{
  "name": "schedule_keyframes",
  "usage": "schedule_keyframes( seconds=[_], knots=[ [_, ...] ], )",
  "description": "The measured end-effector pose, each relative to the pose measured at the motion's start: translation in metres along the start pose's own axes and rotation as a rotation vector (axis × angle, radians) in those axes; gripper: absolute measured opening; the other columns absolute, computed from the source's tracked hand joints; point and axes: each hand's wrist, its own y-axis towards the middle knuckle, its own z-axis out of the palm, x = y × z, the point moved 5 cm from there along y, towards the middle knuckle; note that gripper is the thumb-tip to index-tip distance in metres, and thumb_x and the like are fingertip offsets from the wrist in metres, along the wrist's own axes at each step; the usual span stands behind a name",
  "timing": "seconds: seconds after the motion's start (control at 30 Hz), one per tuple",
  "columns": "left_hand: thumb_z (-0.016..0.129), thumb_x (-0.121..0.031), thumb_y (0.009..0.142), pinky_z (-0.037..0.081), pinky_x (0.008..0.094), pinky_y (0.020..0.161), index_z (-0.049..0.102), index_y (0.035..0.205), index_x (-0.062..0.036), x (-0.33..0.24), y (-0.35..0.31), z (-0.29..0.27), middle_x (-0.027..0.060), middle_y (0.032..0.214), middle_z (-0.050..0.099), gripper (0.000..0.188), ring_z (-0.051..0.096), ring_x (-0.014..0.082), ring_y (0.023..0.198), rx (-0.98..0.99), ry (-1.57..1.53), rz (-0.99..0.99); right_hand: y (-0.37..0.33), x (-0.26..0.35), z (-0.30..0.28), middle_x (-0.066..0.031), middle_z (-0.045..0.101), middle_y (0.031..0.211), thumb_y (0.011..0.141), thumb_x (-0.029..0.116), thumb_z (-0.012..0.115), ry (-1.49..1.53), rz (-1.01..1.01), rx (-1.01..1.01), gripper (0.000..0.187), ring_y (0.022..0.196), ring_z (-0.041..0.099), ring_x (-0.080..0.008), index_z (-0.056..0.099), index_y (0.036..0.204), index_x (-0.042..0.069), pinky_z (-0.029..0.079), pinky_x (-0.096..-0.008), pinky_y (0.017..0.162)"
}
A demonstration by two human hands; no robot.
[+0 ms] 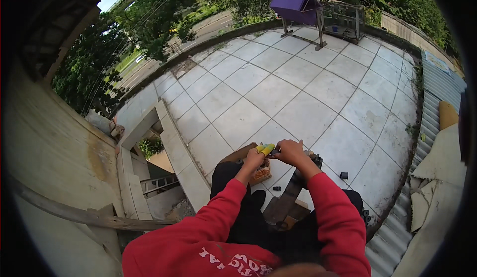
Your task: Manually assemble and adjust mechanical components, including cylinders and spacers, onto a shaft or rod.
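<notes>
Both my hands meet in front of my knees, above the tiled floor. My left hand (255, 158) is closed on a yellow-green object (267, 149) with a rounded, handle-like shape; its exact kind is too small to make out. Close against it, my right hand (291, 152) pinches a small dark piece (274, 152), partly covered by the fingers. Under the left hand sits an orange-brown box-like container (261, 173). Between my legs stands a long dark block or stand (283, 200), below my right forearm.
Small black cylinders lie on the tiles, one black cylinder (344, 175) to the right and a dark piece (277, 188) nearer. Several dark round pieces (366, 216) sit beside my right knee. A low tiled wall (181, 145) drops to an opening at left; corrugated roofing (422, 152) borders the right.
</notes>
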Motion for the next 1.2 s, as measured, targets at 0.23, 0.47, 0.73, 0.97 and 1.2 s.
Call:
schedule_keyframes(
  seconds=[0.23, 0.47, 0.73, 0.97, 1.2],
  knots=[
    [0.064, -0.02, 0.106, 0.052, 0.0264, 0.068, 0.07, 0.108, 0.0002, -0.024, -0.018, 0.019, 0.0033, 0.093, 0.069, 0.022, 0.065, 0.0107, 0.077, -0.011, 0.06, -0.102, -0.001, -0.014, 0.008, -0.0087, 0.076, 0.112, 0.084, 0.044, 0.081, 0.007, 0.018, -0.014, 0.04, 0.114, 0.069, -0.0313, 0.077, 0.111, 0.014, 0.036, -0.0714, 0.109],
    [0.061, -0.017, 0.106, 0.052, 0.027, 0.078, 0.071, 0.131, -0.0038, -0.026, -0.01, 0.004, 0.0019, 0.1, 0.071, 0.03, 0.065, 0.01, 0.087, 0.083, 0.11, -0.011, 0.001, 0.001, -0.008, -0.0083, 0.076, 0.113, 0.084, 0.041, 0.082, -0.02, 0.023, 0.029, 0.039, 0.115, 0.069, -0.0306, 0.077, 0.112, 0.014, 0.038, -0.0689, 0.108],
    [0.062, -0.01, 0.103, 0.054, 0.0263, 0.074, 0.072, 0.127, 0.0015, -0.033, -0.016, 0.011, 0.0037, 0.099, 0.072, 0.028, 0.066, 0.0104, 0.083, 0.088, 0.082, -0.011, 0.0, -0.002, -0.005, -0.0093, 0.076, 0.112, 0.083, 0.04, 0.084, -0.014, 0.02, 0.009, 0.039, 0.113, 0.069, -0.0322, 0.077, 0.11, 0.013, 0.037, -0.0725, 0.108],
    [0.051, -0.003, 0.102, 0.058, 0.0288, 0.077, 0.07, 0.13, 0.0017, -0.039, -0.009, 0.014, 0.0074, 0.1, 0.073, 0.035, 0.069, 0.0141, 0.085, 0.161, 0.25, -0.067, 0.001, -0.004, -0.001, -0.009, 0.076, 0.109, 0.083, 0.042, 0.084, -0.036, 0.013, -0.021, 0.039, 0.111, 0.071, -0.0318, 0.078, 0.109, 0.014, 0.037, -0.0725, 0.108],
    [0.05, -0.006, 0.101, 0.058, 0.0289, 0.079, 0.069, 0.128, 0.0014, -0.043, -0.011, 0.011, 0.0059, 0.096, 0.072, 0.034, 0.069, 0.0143, 0.083, 0.205, 0.19, -0.08, 0.002, -0.006, 0.001, -0.009, 0.076, 0.109, 0.083, 0.041, 0.083, -0.046, 0.009, -0.039, 0.04, 0.112, 0.07, -0.0315, 0.077, 0.111, 0.014, 0.037, -0.0727, 0.107]
  ],
)
